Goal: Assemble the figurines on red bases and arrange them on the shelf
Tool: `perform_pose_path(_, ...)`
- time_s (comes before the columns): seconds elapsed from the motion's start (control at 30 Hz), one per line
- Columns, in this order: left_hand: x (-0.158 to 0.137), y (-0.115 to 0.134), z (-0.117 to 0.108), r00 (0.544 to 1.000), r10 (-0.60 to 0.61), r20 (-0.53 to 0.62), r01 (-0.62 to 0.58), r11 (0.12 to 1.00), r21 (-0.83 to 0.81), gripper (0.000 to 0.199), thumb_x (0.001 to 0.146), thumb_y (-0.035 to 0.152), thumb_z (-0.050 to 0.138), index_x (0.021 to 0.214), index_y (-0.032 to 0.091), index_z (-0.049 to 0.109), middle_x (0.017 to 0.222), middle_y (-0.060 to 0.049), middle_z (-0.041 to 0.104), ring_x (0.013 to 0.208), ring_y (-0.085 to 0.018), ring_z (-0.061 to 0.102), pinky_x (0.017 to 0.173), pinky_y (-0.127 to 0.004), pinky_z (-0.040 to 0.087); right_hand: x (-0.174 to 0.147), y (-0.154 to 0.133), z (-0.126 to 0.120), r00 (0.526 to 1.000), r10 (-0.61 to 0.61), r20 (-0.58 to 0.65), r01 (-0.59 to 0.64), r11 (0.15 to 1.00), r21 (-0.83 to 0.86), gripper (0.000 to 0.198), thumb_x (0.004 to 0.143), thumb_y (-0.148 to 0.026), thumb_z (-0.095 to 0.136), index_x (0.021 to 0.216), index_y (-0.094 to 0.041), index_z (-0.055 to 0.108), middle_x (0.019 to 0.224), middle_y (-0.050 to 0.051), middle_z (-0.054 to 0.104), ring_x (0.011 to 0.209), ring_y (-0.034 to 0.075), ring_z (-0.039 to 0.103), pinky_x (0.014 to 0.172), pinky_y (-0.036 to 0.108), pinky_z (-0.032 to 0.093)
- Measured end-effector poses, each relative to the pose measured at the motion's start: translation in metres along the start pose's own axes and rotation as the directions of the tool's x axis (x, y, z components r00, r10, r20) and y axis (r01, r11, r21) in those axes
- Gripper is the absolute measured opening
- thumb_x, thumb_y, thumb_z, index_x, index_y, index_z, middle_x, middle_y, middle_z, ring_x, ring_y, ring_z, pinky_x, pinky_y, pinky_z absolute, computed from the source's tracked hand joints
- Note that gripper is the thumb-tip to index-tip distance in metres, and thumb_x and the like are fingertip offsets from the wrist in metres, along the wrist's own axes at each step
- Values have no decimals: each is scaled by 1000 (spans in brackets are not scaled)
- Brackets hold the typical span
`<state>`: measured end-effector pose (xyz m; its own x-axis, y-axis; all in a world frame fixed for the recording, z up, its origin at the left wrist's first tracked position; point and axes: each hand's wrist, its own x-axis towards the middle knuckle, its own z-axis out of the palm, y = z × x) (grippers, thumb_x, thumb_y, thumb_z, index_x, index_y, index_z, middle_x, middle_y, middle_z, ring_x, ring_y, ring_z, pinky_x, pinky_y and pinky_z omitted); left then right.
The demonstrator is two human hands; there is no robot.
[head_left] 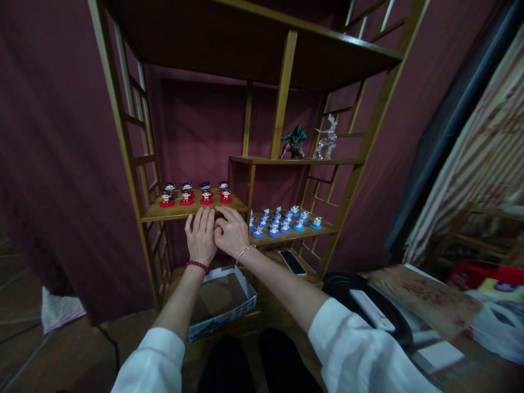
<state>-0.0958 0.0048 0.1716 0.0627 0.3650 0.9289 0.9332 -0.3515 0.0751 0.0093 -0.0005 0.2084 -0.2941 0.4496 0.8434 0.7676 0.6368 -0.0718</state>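
Note:
Both my hands meet at the front edge of the left shelf point(172, 213). The fingers of my left hand point(200, 237) are stretched forward, laid side by side against that edge, and nothing shows in them. Pressed up beside it, my right hand point(231, 232) has its fingers curled in; whatever they may hold is hidden. Just beyond my fingertips, small figurines point(206, 197) on red bases stand in two rows. Below my hands sits an open cardboard box point(223, 316), its visible inside bare brown.
Blue and white figurines point(274, 228) fill the lower right shelf. Above them stand a green-hooded figure point(293, 142) and a clear deer figurine point(326, 139). A phone point(292, 262) lies underneath. At right are a black coiled object point(368, 305) and a plastic bag point(497, 327).

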Motion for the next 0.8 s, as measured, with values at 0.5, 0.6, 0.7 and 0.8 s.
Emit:
perform_pose_path(0.5, -2, -6, 18, 997, -4, -84, 4, 1000, 9, 43, 84, 21, 36, 127, 16, 40, 125, -11, 49, 123, -22, 33, 104, -44, 16, 1, 6, 6, 999, 2, -54, 2, 997, 82, 22, 67, -7, 45, 66, -19, 62, 115, 1, 56, 110, 17, 43, 98, 32, 34)
perform_pose_path(0.6, -2, -8, 18, 996, 3, -91, -3, 1000, 4, 43, 84, 21, 37, 126, 16, 41, 125, -11, 50, 123, -21, 34, 103, -44, 16, 2, 7, 7, 998, 14, -53, -9, 996, 93, 22, 67, -7, 45, 66, -20, 62, 114, 1, 56, 108, 17, 44, 98, 33, 35)
perform_pose_path(0.7, -2, -9, 19, 996, 8, -91, -7, 1000, 6, 43, 83, 20, 37, 126, 17, 42, 124, -11, 51, 121, -21, 36, 103, -44, 16, 3, 8, 7, 999, 16, -47, -12, 996, 93, 22, 67, -7, 45, 66, -20, 63, 113, 1, 57, 108, 17, 44, 97, 32, 35)
perform_pose_path(0.8, -1, -8, 20, 994, 12, -106, -10, 1000, 20, 43, 83, 20, 37, 126, 17, 42, 122, -11, 52, 120, -21, 37, 102, -43, 17, 3, 9, 7, 999, 17, -51, -12, 996, 92, 22, 67, -7, 45, 66, -20, 63, 113, 1, 57, 107, 17, 45, 96, 31, 35)
